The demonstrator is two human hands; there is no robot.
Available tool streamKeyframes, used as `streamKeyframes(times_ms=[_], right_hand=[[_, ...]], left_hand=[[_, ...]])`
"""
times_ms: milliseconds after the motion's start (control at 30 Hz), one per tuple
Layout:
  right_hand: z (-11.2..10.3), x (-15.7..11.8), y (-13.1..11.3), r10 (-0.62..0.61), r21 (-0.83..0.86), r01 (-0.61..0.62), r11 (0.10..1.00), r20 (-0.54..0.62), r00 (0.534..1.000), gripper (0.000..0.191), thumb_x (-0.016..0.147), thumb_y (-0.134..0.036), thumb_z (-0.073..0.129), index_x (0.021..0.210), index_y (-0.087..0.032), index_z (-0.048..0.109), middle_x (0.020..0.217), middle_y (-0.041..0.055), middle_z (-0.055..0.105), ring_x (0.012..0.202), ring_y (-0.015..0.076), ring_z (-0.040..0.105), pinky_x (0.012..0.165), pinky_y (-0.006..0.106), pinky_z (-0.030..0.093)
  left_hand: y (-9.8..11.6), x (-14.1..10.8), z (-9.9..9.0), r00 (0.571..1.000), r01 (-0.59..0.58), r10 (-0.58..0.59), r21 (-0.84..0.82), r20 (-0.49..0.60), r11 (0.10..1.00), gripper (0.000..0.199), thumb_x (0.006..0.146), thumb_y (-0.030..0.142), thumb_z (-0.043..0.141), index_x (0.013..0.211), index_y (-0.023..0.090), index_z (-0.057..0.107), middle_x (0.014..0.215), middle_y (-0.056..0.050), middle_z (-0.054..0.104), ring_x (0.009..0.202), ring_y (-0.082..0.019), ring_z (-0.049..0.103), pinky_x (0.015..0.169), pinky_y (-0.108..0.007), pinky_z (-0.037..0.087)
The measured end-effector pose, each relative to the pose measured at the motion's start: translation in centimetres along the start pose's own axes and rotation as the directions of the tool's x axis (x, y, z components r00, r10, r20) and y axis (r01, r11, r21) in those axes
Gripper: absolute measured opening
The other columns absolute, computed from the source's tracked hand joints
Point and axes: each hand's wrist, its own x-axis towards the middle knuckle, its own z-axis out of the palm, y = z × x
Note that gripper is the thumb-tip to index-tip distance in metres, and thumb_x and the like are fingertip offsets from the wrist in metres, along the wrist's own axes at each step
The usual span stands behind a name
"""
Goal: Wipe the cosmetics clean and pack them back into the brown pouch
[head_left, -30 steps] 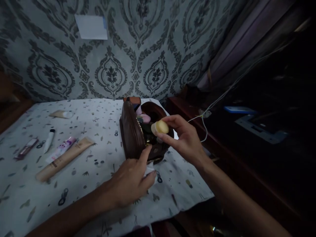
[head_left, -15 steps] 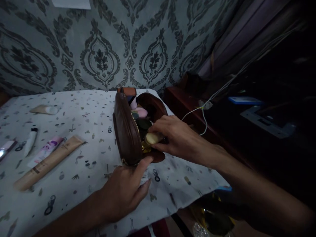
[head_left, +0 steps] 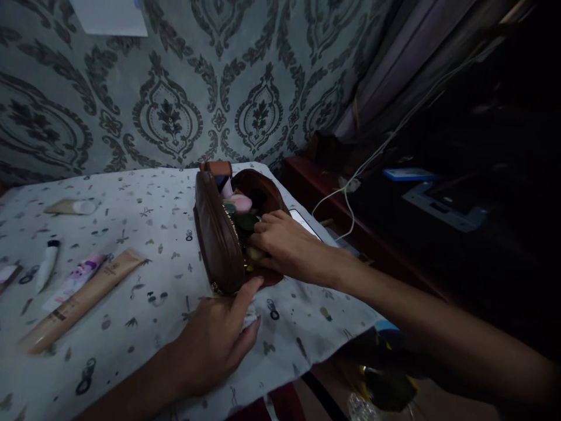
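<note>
A brown cosmetic bag [head_left: 217,240] with a gold zip stands unzipped on the patterned cloth. A pink rounded item [head_left: 240,203] and dark green items [head_left: 244,222] show inside it. My right hand [head_left: 280,242] reaches into the bag's opening, fingers closed on a small pale-gold container [head_left: 255,255], mostly hidden beneath them. At the bag's near corner, my left hand [head_left: 223,333] presses its thumb on the edge with the other fingers curled below. Something white and crumpled [head_left: 249,316] shows between its thumb and fingers.
On the left lie a tan tube [head_left: 83,298], a purple-and-white tube [head_left: 76,278], a white tube with a black cap [head_left: 48,263] and a beige tube with a white cap [head_left: 70,206]. A phone with a lit screen [head_left: 304,224] and a white cable [head_left: 346,202] are to the right.
My right hand has moved deeper into the bag with the pale-gold container, which is now mostly covered. The lit phone behind has come into sight. My left hand keeps its place at the bag.
</note>
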Motion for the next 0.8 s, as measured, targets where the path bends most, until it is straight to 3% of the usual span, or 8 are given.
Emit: streamKeyframes(times_ms=[333,500,667,800], right_hand=[[0.5,-0.3,0.0,0.005,-0.017,-0.007,1.000,-0.075,0.997,0.017,0.088,-0.022,0.065,0.100,-0.011,0.067,0.095,0.0111,0.069,0.099,0.0263,0.058,0.082,0.036,0.033],[0.2,-0.8,0.1,0.011,0.080,-0.002,0.997,-0.118,0.993,0.033,0.085,-0.033,0.072,0.109,-0.012,0.064,0.103,0.0113,0.065,0.097,0.0257,0.055,0.083,0.036,0.036],[0.4,0.0,0.1,-0.114,0.101,0.127,0.987,-0.128,0.985,0.024,0.089,-0.025,0.065,0.112,-0.018,0.068,0.109,0.0122,0.059,0.099,0.0251,0.052,0.084,0.037,0.039],[1.0,1.0,0.3,-0.177,0.038,0.183,0.982,-0.123,0.976,0.021,0.086,-0.024,0.067,0.105,-0.016,0.071,0.107,0.0127,0.059,0.101,0.0270,0.051,0.087,0.040,0.042]], left_hand=[[-0.5,-0.1,0.6,0.999,-0.019,0.020,0.021,-0.038,1.000,0.051,0.096,0.026,0.042,0.145,0.016,0.032,0.082,-0.005,0.075,0.064,-0.020,0.071,0.057,-0.029,0.053],[-0.5,-0.2,0.7,0.999,0.010,-0.010,-0.004,-0.031,1.000,0.051,0.098,0.028,0.043,0.147,0.019,0.032,0.080,-0.004,0.075,0.062,-0.020,0.071,0.055,-0.027,0.052],[-0.5,-0.2,0.8,0.999,0.030,-0.030,-0.008,-0.025,1.000,0.053,0.098,0.028,0.044,0.149,0.021,0.031,0.085,-0.005,0.076,0.069,-0.021,0.073,0.060,-0.029,0.055],[-0.8,-0.2,1.0,0.999,0.022,-0.022,-0.007,-0.025,1.000,0.052,0.097,0.029,0.044,0.147,0.021,0.032,0.081,-0.004,0.075,0.065,-0.021,0.071,0.058,-0.028,0.054]])
